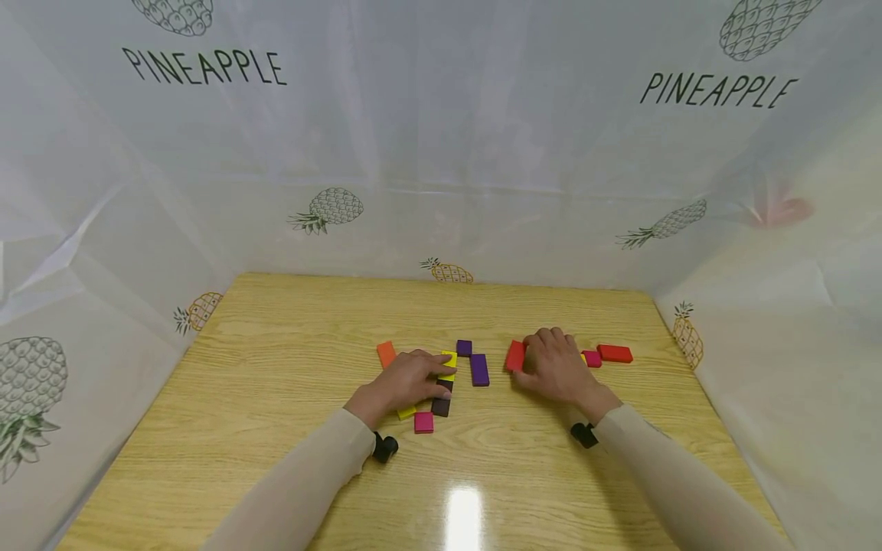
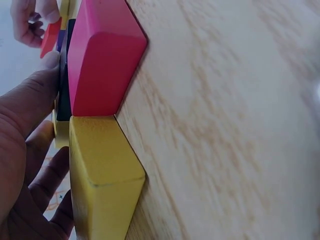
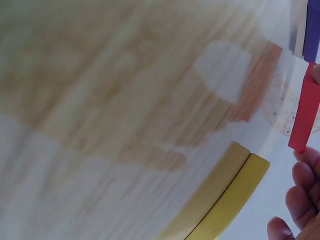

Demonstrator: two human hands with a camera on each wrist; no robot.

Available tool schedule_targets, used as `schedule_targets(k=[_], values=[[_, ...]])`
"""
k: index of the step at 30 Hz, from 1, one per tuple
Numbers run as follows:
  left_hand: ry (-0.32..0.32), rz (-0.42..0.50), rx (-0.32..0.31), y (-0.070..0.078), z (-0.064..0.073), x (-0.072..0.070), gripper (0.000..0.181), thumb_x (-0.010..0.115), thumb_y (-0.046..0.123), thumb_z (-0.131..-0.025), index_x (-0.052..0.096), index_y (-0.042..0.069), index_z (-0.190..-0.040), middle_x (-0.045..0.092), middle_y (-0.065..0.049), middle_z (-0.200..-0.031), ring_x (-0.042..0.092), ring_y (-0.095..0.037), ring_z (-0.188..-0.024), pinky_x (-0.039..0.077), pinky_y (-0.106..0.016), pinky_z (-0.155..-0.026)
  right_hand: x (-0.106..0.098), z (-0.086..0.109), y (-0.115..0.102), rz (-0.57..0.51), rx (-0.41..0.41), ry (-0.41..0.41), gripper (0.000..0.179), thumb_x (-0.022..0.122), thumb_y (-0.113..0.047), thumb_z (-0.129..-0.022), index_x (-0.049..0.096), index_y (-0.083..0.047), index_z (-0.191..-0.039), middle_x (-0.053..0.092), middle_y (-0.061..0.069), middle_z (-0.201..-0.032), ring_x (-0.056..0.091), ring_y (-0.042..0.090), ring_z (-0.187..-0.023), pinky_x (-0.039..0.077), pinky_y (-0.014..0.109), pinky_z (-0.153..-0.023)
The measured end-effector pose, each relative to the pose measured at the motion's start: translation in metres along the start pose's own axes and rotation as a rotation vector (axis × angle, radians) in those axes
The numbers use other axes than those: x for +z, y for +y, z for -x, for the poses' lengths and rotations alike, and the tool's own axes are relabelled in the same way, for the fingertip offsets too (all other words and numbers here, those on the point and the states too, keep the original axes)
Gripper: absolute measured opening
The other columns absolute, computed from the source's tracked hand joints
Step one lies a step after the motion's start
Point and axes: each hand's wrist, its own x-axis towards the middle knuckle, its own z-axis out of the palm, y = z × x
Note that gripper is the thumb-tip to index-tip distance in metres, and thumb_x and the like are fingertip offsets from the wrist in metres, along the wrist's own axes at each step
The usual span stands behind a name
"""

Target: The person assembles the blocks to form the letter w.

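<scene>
Red block, one, right of centre in the head view: pinched by its two ends between thumb and fingertips of the right hand; whether its underside is borne by the tabletop cannot be told.

Yellow block and dark block, set end to end at the centre: touched by the left hand, its fingers laid loosely over the pair; no firm grasp is shown.

Step in hand: judged to be the handling of the red block, with the upright pair apparently steadied by the other hand. For the next move, a level wrist and a light, controlled release seem to be called for, the neighbouring pieces being left undisturbed.

Pieces adjacent: small purple block and long purple block, between the hands; pink block, below the left hand, its corner met by a partly covered second yellow block in the left wrist view; orange block, above that hand.

Pieces outlying, right of the right hand: magenta block and flat red bar, laid near each other.

Support: wooden tabletop, backed by pineapple-printed sheeting.
</scene>
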Motion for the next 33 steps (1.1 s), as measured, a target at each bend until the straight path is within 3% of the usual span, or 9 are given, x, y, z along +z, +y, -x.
schedule_targets(k=[11,23,33], values=[[-0.006,-0.009,0.005,-0.001,0.0,0.001,0.052,0.074,0.04,-0.098,0.067,0.021,-0.145,0.051,0.002,-0.161,0.048,-0.03,-0.149,0.037,-0.049,-0.124,-0.007,0.018,-0.012,0.017,-0.09,-0.008,0.055,0.077,-0.045,-0.087,0.068,-0.001,-0.118,0.066,0.015,-0.116,0.057,0.036,-0.108,0.049,0.053,-0.091],[0.004,-0.017,0.006,-0.003,-0.001,0.002,0.051,0.075,0.041,-0.098,0.067,0.022,-0.145,0.051,0.003,-0.161,0.049,-0.029,-0.148,0.039,-0.047,-0.122,-0.006,0.04,-0.032,-0.018,-0.29,0.022,0.05,0.078,-0.044,-0.085,0.069,-0.005,-0.114,0.064,0.005,-0.108,0.054,0.025,-0.099,0.05,0.044,-0.092],[0.011,0.005,0.016,-0.002,-0.001,0.002,0.048,0.075,0.038,-0.098,0.069,0.022,-0.143,0.052,0.001,-0.161,0.049,-0.031,-0.148,0.039,-0.049,-0.121,-0.005,0.043,-0.054,-0.039,-0.366,-0.004,0.047,0.076,-0.044,-0.089,0.07,-0.011,-0.122,0.064,0.002,-0.113,0.052,0.021,-0.103,0.049,0.04,-0.09]])
